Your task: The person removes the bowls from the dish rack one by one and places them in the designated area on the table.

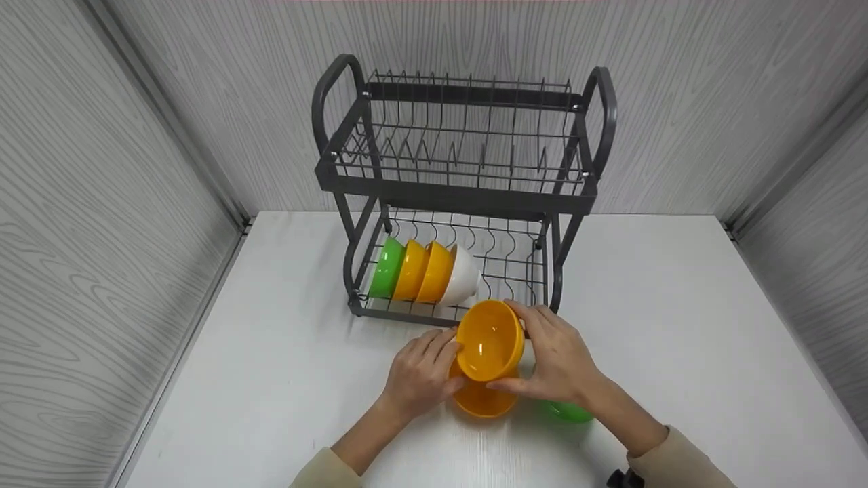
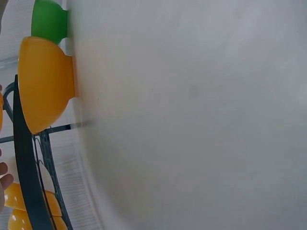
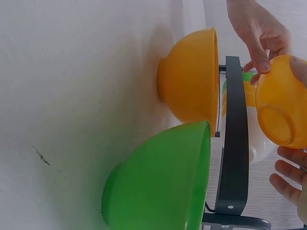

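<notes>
Both hands hold an orange bowl [image 1: 489, 335] tilted, its hollow facing the head camera, in front of the rack. My right hand [image 1: 557, 356] grips its right side, thumb low and fingers near the top rim. At the left rim, my left hand [image 1: 422, 373] pinches it between thumb and curled fingers. Beneath it, another orange bowl [image 1: 483, 404] stands upright on the table; the right wrist view shows the held bowl [image 3: 280, 103] apart from it. A green bowl [image 3: 158, 179] stands upright beside that one, partly hidden by my right hand in the head view.
A dark two-tier dish rack [image 1: 458, 195] stands behind the hands. On its lower tier, a green bowl [image 1: 388, 269], two orange bowls [image 1: 411, 271] and a white bowl [image 1: 462, 276] lean in a row at the left. A small black object [image 1: 625, 479] shows by the right sleeve.
</notes>
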### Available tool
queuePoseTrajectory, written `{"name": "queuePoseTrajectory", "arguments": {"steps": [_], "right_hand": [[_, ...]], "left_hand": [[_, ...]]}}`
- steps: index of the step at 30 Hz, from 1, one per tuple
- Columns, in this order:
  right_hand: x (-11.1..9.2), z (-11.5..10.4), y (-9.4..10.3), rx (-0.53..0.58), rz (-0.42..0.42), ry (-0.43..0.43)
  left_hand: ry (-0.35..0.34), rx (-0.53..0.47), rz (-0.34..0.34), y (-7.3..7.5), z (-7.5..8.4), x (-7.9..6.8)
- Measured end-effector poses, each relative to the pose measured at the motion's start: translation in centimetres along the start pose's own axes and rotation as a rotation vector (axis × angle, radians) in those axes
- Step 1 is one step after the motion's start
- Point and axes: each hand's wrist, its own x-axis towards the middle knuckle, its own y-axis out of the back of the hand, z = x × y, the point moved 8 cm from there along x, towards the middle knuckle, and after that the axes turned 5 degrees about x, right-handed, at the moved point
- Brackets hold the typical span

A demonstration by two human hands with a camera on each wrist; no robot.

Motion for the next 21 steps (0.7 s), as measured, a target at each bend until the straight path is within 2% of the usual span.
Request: {"name": "queuePoseTrajectory", "arguments": {"steps": [21], "right_hand": [[-0.87,0.49,-0.52,0.051,-0.066,-0.102]], "left_hand": [[-0.027,0.007,0.009,0.86,0.0,0.03]]}}
